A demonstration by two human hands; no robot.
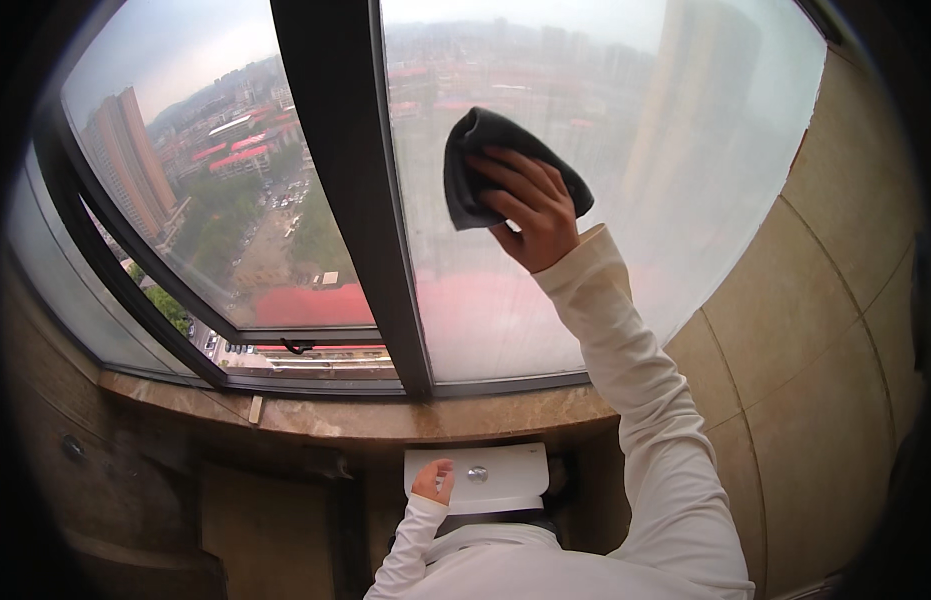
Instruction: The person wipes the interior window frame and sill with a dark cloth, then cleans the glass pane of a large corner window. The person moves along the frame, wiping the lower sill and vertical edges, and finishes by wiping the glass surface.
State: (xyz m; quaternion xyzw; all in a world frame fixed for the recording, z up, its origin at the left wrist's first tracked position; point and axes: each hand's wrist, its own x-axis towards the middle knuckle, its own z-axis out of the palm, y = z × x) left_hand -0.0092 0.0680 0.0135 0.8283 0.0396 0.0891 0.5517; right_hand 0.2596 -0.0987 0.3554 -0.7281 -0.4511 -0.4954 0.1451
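Note:
My right hand (536,206) presses a folded dark grey cloth (473,169) against the fogged window pane (510,315), its fingers spread over the cloth. The pane looks hazy and streaked, with red roofs faintly visible through it. Low in the view, my left hand (434,481) hangs over the left part of a white toilet cistern lid (510,480), its fingers slightly bent and holding nothing. Whether it touches the lid, I cannot tell. A round chrome flush button (477,474) lies just right of that hand.
A dark window frame post (345,150) divides the fogged pane from a clearer sash (233,187), which is tilted open at its bottom. Below runs a brown stone sill (345,418) with a small pale piece (256,409) on it. Beige wall tiles (803,405) stand at the right.

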